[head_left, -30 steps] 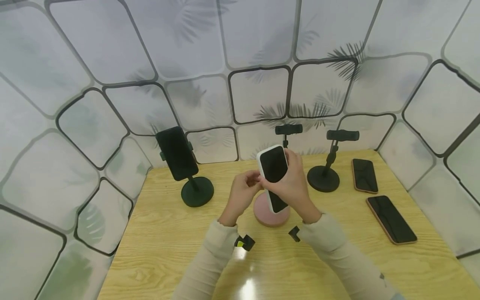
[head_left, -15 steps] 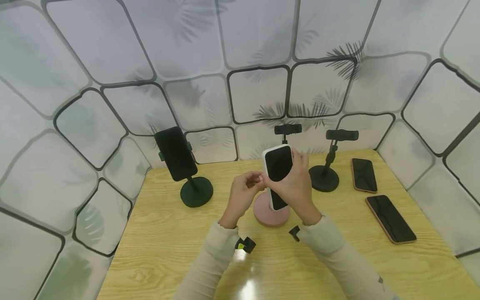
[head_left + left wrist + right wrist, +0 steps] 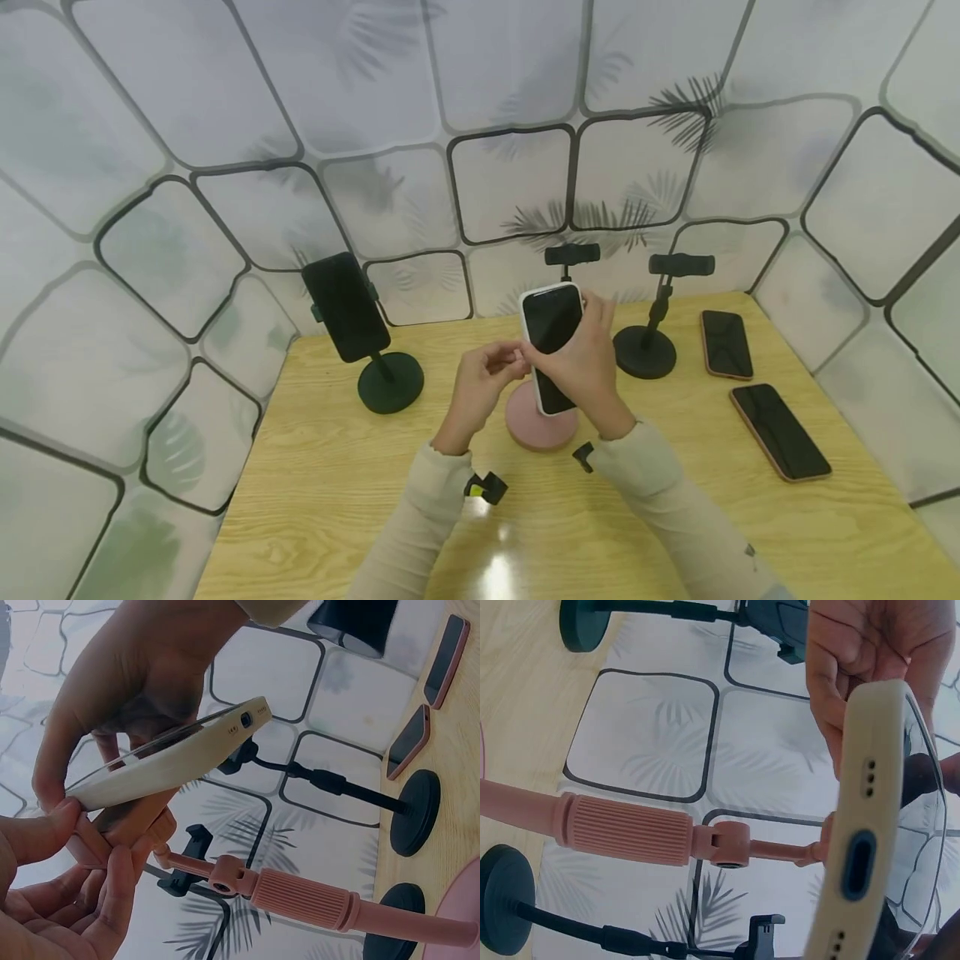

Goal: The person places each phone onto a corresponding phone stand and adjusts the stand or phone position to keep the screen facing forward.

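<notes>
Though invisible overhead, phone port [image 3: 859, 864] wrist-visible.

Broad strip of bare table [image 3: 315, 483] between the left hand [image 3: 483, 379] and the green stand [image 3: 391, 383]; passable low down, mounted phone [image 3: 345, 307] tilted above the green base. Behind the white phone [image 3: 551, 321], way obstructed: pink stand [image 3: 542, 433], a rear black stand [image 3: 572, 253], then patterned wall [image 3: 517, 183]. Right-side black stand [image 3: 647, 354] crowds the right hand [image 3: 588, 358]. Farther right, near flat phone [image 3: 780, 432] and far flat phone [image 3: 726, 344] lie low, room above. Open tabletop between the sleeves [image 3: 420, 517].
</notes>
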{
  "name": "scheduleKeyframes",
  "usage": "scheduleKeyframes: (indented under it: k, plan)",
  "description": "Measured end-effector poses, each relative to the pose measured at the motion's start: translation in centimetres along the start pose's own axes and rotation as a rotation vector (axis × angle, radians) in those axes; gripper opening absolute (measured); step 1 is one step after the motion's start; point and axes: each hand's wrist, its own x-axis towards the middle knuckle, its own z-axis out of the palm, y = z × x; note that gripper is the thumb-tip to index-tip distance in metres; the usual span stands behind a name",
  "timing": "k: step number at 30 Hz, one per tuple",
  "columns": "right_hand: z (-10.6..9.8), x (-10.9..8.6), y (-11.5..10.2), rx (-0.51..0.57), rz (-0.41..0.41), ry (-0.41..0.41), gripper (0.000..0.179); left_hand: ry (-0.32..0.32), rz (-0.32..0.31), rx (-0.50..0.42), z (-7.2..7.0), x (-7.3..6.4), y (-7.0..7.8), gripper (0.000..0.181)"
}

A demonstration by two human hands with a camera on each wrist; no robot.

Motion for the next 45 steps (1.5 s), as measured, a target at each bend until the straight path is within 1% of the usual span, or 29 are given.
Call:
scheduleKeyframes:
  k: [6, 10, 13, 17, 22, 27, 31, 34, 36, 38, 39, 42, 44, 45]
  plan:
    - [0.6, -0.1, 0.2, -0.036, -0.004, 0.065, 0.091, -0.022, -0.014, -0.044, -0.1, 0.0, 0.0, 0.026]
    - [0.9, -0.2, 0.2, -0.038, -0.012, 0.114, 0.093, -0.038, -0.037, -0.057, -0.3, 0.2, 0.0, 0.027]
    - [1.3, -0.4, 0.4, -0.037, -0.028, 0.163, 0.094, -0.053, -0.041, -0.057, -0.4, 0.5, -0.1, 0.028]
    - [1.7, -0.5, 1.0, -0.047, -0.090, 0.238, 0.095, -0.078, -0.029, -0.050, -0.5, 1.0, -0.2, 0.027]
    - [2.2, -0.6, 1.9, -0.053, -0.184, 0.300, 0.098, -0.109, -0.033, -0.048, -0.5, 1.4, -0.4, 0.024]
    - [2.6, -0.6, 2.2, -0.039, -0.225, 0.348, 0.099, -0.133, -0.022, -0.058, -0.8, 1.7, -0.6, 0.023]
    - [2.7, -0.5, 2.1, -0.063, -0.215, 0.333, 0.100, -0.139, -0.038, -0.079, -0.8, 2.0, -0.8, 0.025]
    - [2.6, -0.4, 2.1, -0.097, -0.198, 0.291, 0.102, -0.148, -0.050, -0.091, -0.7, 2.2, -1.0, 0.027]
    - [2.4, -0.4, 2.1, -0.113, -0.196, 0.261, 0.103, -0.154, -0.047, -0.097, -0.7, 2.2, -1.3, 0.030]
    - [2.0, -0.4, 2.2, -0.099, -0.203, 0.221, 0.101, -0.152, -0.025, -0.094, -0.5, 2.2, -1.8, 0.035]
    - [1.8, -0.4, 2.3, -0.081, -0.209, 0.197, 0.099, -0.146, -0.003, -0.105, -0.4, 2.2, -2.2, 0.037]
    - [1.0, -0.5, 2.9, 0.009, -0.242, 0.141, 0.088, -0.098, 0.070, -0.161, 0.2, 2.3, -3.7, 0.043]
    - [0.1, -0.6, 3.7, 0.075, -0.266, 0.133, 0.079, -0.055, 0.107, -0.180, 0.9, 2.3, -4.8, 0.039]
    - [-0.3, -0.8, 4.2, 0.098, -0.276, 0.142, 0.074, -0.039, 0.117, -0.176, 1.3, 2.3, -5.4, 0.040]
